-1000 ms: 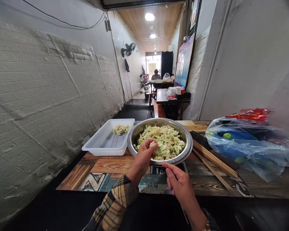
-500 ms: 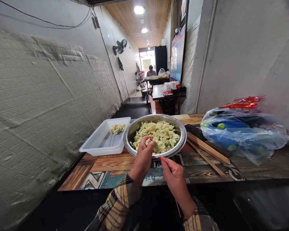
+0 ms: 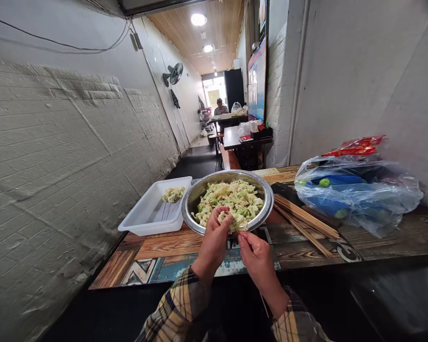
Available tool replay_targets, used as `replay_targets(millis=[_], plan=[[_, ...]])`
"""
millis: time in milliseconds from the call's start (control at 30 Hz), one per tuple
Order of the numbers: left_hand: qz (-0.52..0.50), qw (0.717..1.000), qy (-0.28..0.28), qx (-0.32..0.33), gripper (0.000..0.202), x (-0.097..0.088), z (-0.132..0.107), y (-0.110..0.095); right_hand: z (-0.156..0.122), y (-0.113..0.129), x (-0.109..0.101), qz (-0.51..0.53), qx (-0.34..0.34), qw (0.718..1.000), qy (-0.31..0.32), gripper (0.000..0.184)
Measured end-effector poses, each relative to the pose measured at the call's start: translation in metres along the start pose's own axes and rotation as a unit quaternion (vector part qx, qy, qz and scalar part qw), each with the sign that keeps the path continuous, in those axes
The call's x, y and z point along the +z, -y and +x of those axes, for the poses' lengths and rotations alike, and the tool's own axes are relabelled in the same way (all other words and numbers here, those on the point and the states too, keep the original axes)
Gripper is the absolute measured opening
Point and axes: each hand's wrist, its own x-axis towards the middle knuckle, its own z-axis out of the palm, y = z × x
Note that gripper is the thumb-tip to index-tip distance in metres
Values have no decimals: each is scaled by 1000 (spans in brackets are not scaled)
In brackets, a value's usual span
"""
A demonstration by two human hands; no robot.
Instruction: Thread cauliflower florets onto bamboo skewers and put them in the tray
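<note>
A steel bowl (image 3: 267,199) full of cauliflower florets (image 3: 235,197) sits on the patterned wooden table (image 3: 171,247). My left hand (image 3: 214,240) is closed on a floret (image 3: 225,217) at the bowl's near rim. My right hand (image 3: 257,259) pinches a thin bamboo skewer (image 3: 264,304), whose tip points up at that floret and whose tail runs down past my wrist. The two hands are almost touching, just in front of the bowl.
A white plastic tray (image 3: 150,213) left of the bowl holds a skewered bunch of florets (image 3: 173,194). A bundle of bamboo skewers (image 3: 303,221) lies right of the bowl, beside a clear plastic bag (image 3: 356,194) of vegetables. A brick wall runs along the left. A person sits far down the corridor (image 3: 220,107).
My left hand lifted a floret from the bowl toward its near rim. My right hand brought the skewer tip up to meet it. The view shifted slightly.
</note>
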Motion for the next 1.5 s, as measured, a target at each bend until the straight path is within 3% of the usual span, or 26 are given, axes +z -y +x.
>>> replay_targets(millis=[200,367,467,600,700,833,933,1067,1133,1300,1500], plan=[[65,997,39,6,37,-18,12,-15,2,-18,-18,17,28,999,-12,37],[67,997,-39,18,38,-47,48,-29,11,-23,-38,-77,-17,993,-86,35],[110,992,-61,31,35,-60,65,-31,20,-16,-38,-113,-47,989,-82,35],[220,974,-17,43,27,-66,80,-23,43,-9,-28,-110,-78,989,-58,33],[340,938,32,65,18,-70,92,-15,61,-10,-19,-98,-87,991,-43,33],[489,861,47,129,10,-75,107,-12,73,-15,-15,-118,-88,989,-16,34],[545,822,69,148,12,-78,109,-13,74,-16,-18,-141,-88,986,12,33],[600,776,150,127,11,-85,102,-11,74,-14,-22,-155,-93,983,12,31],[613,764,159,125,13,-87,100,-10,75,-14,-22,-154,-91,984,14,31],[607,767,141,152,20,-83,106,-8,74,-15,-20,-145,-87,986,12,31],[696,686,146,153,23,-69,113,4,74,-14,-20,-154,-88,984,15,30]])
